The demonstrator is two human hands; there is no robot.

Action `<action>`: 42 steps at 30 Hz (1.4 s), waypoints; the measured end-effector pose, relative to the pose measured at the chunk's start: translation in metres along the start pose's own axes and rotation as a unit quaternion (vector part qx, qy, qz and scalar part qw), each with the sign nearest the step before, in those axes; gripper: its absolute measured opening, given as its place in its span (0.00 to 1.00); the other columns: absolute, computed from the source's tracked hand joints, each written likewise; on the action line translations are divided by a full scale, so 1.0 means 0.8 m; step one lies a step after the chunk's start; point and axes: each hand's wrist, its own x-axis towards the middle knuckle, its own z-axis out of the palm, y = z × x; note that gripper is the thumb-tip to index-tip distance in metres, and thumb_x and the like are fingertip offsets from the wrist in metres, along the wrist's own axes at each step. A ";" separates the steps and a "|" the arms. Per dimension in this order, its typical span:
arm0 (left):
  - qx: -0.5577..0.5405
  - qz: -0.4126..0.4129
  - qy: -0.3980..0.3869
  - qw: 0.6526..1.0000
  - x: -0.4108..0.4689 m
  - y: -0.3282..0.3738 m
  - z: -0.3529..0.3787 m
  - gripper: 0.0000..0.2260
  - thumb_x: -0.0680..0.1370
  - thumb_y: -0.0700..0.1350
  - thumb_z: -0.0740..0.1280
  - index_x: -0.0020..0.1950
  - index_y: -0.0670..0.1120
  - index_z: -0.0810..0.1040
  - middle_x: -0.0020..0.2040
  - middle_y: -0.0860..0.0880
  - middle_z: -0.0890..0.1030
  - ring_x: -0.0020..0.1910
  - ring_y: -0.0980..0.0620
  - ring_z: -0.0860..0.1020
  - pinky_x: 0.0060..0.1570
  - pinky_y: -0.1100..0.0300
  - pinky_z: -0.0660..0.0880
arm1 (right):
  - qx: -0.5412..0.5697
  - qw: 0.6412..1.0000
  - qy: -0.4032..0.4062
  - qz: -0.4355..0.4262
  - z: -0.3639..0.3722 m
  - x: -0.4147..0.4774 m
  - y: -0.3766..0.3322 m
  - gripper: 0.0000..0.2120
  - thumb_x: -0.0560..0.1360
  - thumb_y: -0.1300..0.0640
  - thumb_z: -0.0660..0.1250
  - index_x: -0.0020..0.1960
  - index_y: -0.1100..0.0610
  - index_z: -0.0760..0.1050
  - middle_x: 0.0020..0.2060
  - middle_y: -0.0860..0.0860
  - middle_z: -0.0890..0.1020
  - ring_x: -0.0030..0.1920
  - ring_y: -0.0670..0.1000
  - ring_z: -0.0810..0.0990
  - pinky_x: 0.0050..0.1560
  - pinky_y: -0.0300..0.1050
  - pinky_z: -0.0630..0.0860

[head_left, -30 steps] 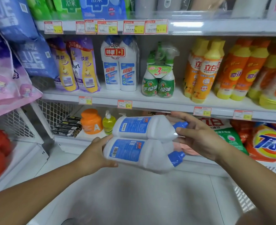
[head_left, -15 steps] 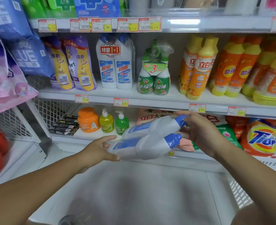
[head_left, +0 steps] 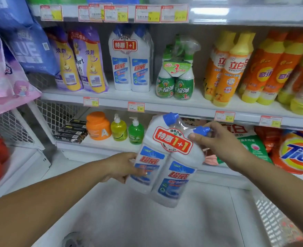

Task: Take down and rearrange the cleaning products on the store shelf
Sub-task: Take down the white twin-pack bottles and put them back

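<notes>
Head view: twin-pack (head_left: 166, 163) tilted, caps (head_left: 171, 118) up-right

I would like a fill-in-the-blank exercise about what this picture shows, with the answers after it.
The left hand and the right hand hold a twin pack of white bottles with ___ caps.
On the shelf, a second pack stands between purple pouches and ___ spray bottles.
Beside the orange jar stands a ___ pump bottle.
Missing words: blue; green; yellow.
</notes>
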 end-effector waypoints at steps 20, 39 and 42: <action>-0.054 0.057 0.134 0.988 0.210 -0.148 0.099 0.21 0.72 0.41 0.76 0.63 0.49 0.79 0.55 0.52 0.83 0.50 0.55 0.82 0.45 0.73 0.74 | -0.093 0.991 -0.025 0.095 0.141 0.074 0.253 0.14 0.71 0.59 0.77 0.53 0.53 0.78 0.49 0.44 0.80 0.46 0.44 0.77 0.43 0.27 0.71; 0.149 0.125 0.202 0.960 0.111 -0.001 -0.113 0.24 0.76 0.48 0.72 0.71 0.47 0.73 0.66 0.47 0.77 0.65 0.48 0.75 0.60 0.61 0.70 | -0.150 0.988 -0.012 -0.044 0.130 0.112 0.065 0.14 0.79 0.52 0.67 0.64 0.51 0.74 0.55 0.45 0.78 0.58 0.49 0.78 0.60 0.41 0.73; 0.122 0.172 0.329 0.920 0.104 0.016 -0.159 0.26 0.77 0.50 0.71 0.73 0.48 0.70 0.70 0.46 0.73 0.68 0.48 0.71 0.66 0.58 0.66 | -0.109 0.985 0.017 -0.134 0.137 0.140 -0.006 0.11 0.80 0.55 0.66 0.62 0.51 0.75 0.53 0.46 0.80 0.50 0.42 0.80 0.49 0.25 0.71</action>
